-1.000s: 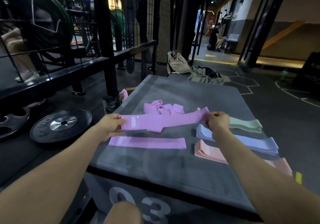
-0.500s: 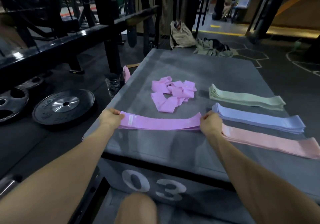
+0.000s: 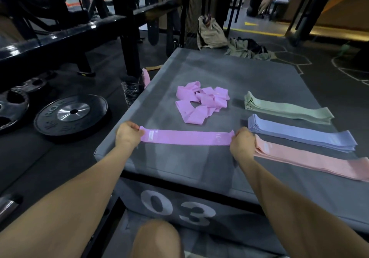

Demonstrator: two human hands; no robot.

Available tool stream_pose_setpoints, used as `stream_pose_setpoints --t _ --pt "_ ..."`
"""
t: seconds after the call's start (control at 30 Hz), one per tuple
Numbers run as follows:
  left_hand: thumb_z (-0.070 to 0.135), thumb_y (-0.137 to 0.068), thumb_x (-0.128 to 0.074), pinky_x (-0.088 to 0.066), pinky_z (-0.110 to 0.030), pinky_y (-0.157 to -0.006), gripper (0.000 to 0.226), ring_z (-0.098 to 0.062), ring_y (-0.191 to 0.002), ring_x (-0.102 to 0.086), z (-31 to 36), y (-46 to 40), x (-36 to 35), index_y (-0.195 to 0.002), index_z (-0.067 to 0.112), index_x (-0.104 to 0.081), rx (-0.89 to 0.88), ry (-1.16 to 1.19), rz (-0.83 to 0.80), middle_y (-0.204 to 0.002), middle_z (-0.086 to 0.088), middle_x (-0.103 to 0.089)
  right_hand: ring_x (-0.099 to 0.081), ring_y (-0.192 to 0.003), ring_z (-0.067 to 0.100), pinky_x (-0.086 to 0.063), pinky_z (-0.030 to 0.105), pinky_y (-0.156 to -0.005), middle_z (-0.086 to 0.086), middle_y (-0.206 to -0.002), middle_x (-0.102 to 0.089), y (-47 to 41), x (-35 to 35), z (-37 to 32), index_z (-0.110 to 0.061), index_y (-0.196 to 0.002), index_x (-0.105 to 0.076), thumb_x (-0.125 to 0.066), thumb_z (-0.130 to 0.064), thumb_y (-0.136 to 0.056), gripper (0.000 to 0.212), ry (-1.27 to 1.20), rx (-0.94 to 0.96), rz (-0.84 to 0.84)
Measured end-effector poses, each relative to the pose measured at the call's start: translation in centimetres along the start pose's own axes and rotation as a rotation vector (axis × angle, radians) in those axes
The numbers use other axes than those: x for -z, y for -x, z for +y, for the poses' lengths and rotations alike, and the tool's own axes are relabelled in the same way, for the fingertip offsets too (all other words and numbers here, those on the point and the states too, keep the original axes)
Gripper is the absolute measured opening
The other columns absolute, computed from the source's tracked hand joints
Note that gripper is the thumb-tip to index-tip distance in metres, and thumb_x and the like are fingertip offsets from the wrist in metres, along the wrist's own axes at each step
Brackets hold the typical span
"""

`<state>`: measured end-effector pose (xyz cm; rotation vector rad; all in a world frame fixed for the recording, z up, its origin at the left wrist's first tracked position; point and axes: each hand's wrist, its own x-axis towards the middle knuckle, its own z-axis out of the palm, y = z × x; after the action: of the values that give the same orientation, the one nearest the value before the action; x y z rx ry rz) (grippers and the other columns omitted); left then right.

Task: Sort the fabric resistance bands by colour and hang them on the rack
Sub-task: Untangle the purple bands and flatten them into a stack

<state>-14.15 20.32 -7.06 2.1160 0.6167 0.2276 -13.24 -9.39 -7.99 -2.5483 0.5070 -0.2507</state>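
Observation:
A flat purple band [image 3: 185,137] lies stretched along the near part of the grey padded box [image 3: 199,71]. My left hand [image 3: 127,134] pinches its left end and my right hand [image 3: 242,143] pinches its right end. Behind it sits a loose tangle of purple bands [image 3: 200,101]. To the right lie three neat stacks: green bands [image 3: 287,108], blue bands [image 3: 303,134] and pink bands [image 3: 311,159]. The black rack frame [image 3: 125,27] stands at the back left.
Black weight plates [image 3: 71,112] lie on the floor to the left. A small pink item [image 3: 146,77] hangs by the box's left edge. A beige bag [image 3: 210,32] and crumpled clothes [image 3: 247,49] lie beyond the box. A person sits far back right.
Both hands brought the purple band down from the air and laid it flat on top of the purple band that lay near the box's front edge. The camera tilted downward.

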Motion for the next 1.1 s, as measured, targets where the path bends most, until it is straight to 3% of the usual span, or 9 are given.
stream_pose_setpoints --t 0.13,0.27,0.37,0.47,0.53,0.6,0.7,0.97,1.1 --pt "0.006 -0.081 -0.066 -0.044 -0.028 -0.069 0.013 -0.026 -0.057 -0.051 -0.1 0.0 -0.1 -0.077 0.01 -0.054 -0.012 -0.007 0.015 -0.085 -0.018 -0.061 -0.051 -0.109 0.042 -0.038 0.042 -0.09 0.028 -0.118 -0.055 0.2 -0.1 0.1 0.007 -0.112 -0.049 -0.041 -0.017 -0.099 0.029 0.046 0.022 0.019" --pt "0.003 -0.078 -0.067 -0.042 -0.032 -0.083 0.014 -0.031 -0.098 -0.051 -0.6 -0.1 -0.2 -0.085 0.009 -0.056 -0.102 -0.098 0.039 -0.106 -0.023 -0.057 -0.042 -0.115 0.041 -0.029 0.041 -0.097 0.027 -0.124 -0.046 0.1 -0.3 0.1 0.005 -0.115 -0.045 -0.043 -0.004 -0.094 0.023 0.084 0.047 0.035" --pt "0.007 -0.081 -0.066 -0.038 -0.038 -0.091 0.021 -0.033 -0.112 -0.041 -0.1 0.5 -0.5 -0.1 0.007 -0.058 -0.244 -0.218 0.08 -0.116 -0.017 -0.049 -0.038 -0.114 0.038 -0.026 0.037 -0.094 0.022 -0.124 -0.046 0.0 -0.1 -0.3 0.0 -0.115 -0.048 -0.046 0.002 -0.089 0.027 0.147 0.149 0.06" --pt "0.014 -0.079 -0.072 -0.043 -0.043 -0.092 0.034 -0.032 -0.111 -0.049 1.1 1.2 -1.5 -0.109 0.009 -0.059 -0.461 -0.233 -0.036 -0.118 -0.012 -0.05 -0.039 -0.118 0.034 -0.031 0.034 -0.094 0.016 -0.125 -0.049 0.3 0.0 -1.4 -0.004 -0.122 -0.054 -0.056 -0.007 -0.089 0.033 0.078 0.336 -0.11" --pt "0.017 -0.077 -0.074 -0.04 -0.037 -0.099 0.044 -0.028 -0.117 -0.049 2.0 1.7 -2.6 -0.118 0.009 -0.058 -0.559 -0.24 -0.195 -0.122 -0.009 -0.051 -0.043 -0.121 0.032 -0.031 0.032 -0.101 0.014 -0.129 -0.051 0.4 -0.3 -2.0 -0.007 -0.127 -0.055 -0.061 -0.02 -0.088 0.041 0.06 0.441 -0.269" --pt "0.024 -0.076 -0.076 -0.033 -0.029 -0.104 0.059 -0.024 -0.124 -0.044 2.7 2.3 -3.6 -0.129 0.012 -0.051 -0.582 -0.321 -0.347 -0.131 -0.005 -0.047 -0.041 -0.126 0.029 -0.027 0.029 -0.105 0.011 -0.135 -0.048 0.4 -0.4 -2.2 -0.011 -0.133 -0.05 -0.062 -0.03 -0.088 0.05 0.108 0.486 -0.375" --pt "0.034 -0.076 -0.075 -0.031 -0.033 -0.109 0.072 -0.024 -0.129 -0.039 2.8 2.4 -4.8 -0.137 0.016 -0.043 -0.573 -0.461 -0.459 -0.139 -0.006 -0.041 -0.036 -0.129 0.028 -0.021 0.028 -0.107 0.01 -0.141 -0.039 0.2 0.0 -1.8 -0.014 -0.138 -0.044 -0.062 -0.034 -0.087 0.057 0.152 0.495 -0.444" --pt "0.036 -0.077 -0.074 -0.036 -0.028 -0.102 0.053 -0.021 -0.114 -0.048 3.4 1.3 -5.0 -0.123 0.015 -0.057 -0.571 -0.461 -0.485 -0.12 -0.006 -0.05 -0.04 -0.126 0.028 -0.027 0.027 -0.105 0.011 -0.132 -0.045 -0.9 0.4 -1.9 -0.015 -0.131 -0.052 -0.066 -0.036 -0.084 0.053 0.114 0.529 -0.458" --pt "0.032 -0.083 -0.068 -0.041 -0.032 -0.099 0.041 -0.023 -0.111 -0.053 5.2 0.6 -5.7 -0.119 0.013 -0.058 -0.511 -0.367 -0.411 -0.12 -0.008 -0.053 -0.046 -0.121 0.031 -0.034 0.032 -0.104 0.013 -0.127 -0.052 -2.6 0.3 -3.9 -0.009 -0.125 -0.057 -0.065 -0.023 -0.086 0.042 0.051 0.572 -0.377"
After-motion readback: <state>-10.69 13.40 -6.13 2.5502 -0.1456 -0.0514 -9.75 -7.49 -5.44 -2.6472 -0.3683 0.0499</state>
